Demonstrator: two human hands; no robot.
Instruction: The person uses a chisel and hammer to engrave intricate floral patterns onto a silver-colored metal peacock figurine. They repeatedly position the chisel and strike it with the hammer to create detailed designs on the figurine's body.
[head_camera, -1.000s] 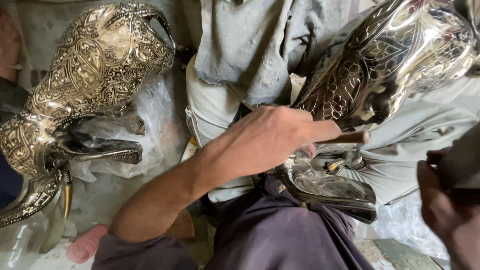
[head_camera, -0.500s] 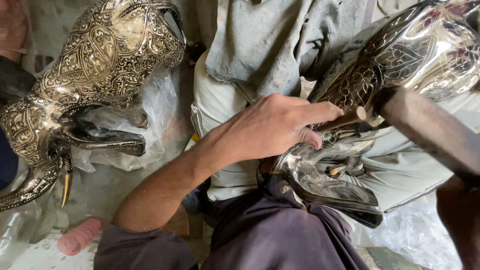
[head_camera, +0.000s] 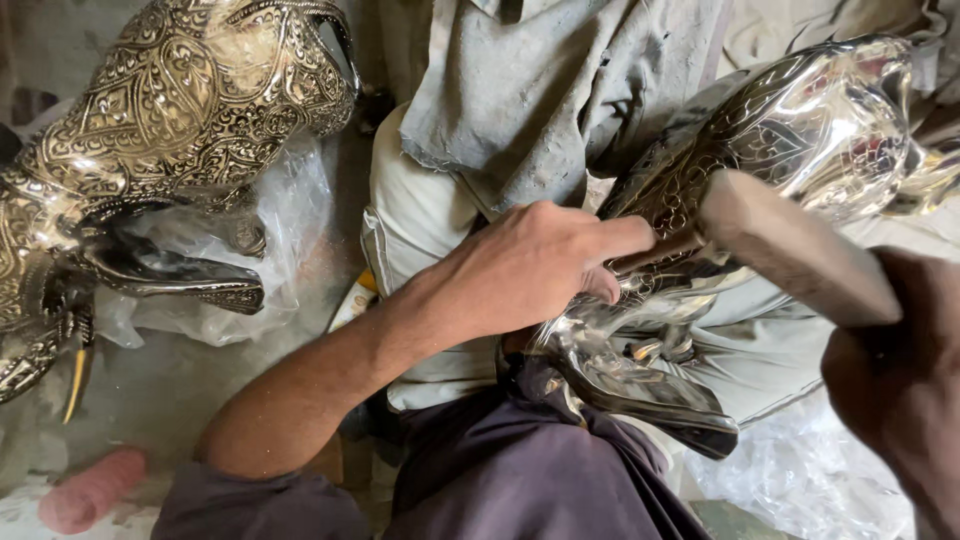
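Note:
A shiny engraved metal animal figure (head_camera: 800, 130) lies across my lap on a pale cloth. My left hand (head_camera: 540, 265) rests on its patterned flank, fingers closed around a thin brown punch (head_camera: 655, 250) whose tip touches the metal. My right hand (head_camera: 895, 375) is at the right edge, blurred and close to the camera. It grips a thick wooden hammer handle (head_camera: 795, 250) that slants up-left, its end just above the punch. The figure's polished legs (head_camera: 640, 385) point down toward my dark trousers.
A second engraved metal figure (head_camera: 190, 110) sits at the upper left on crumpled clear plastic (head_camera: 285, 215). A dusty grey cloth (head_camera: 530, 90) hangs at the top centre above a cream cushion (head_camera: 415, 215). A pink roll (head_camera: 90, 490) lies at the lower left.
The wooden handle in my right hand has swung in from the right edge, up toward the punch. My left hand stays pressed on the figure in the same spot.

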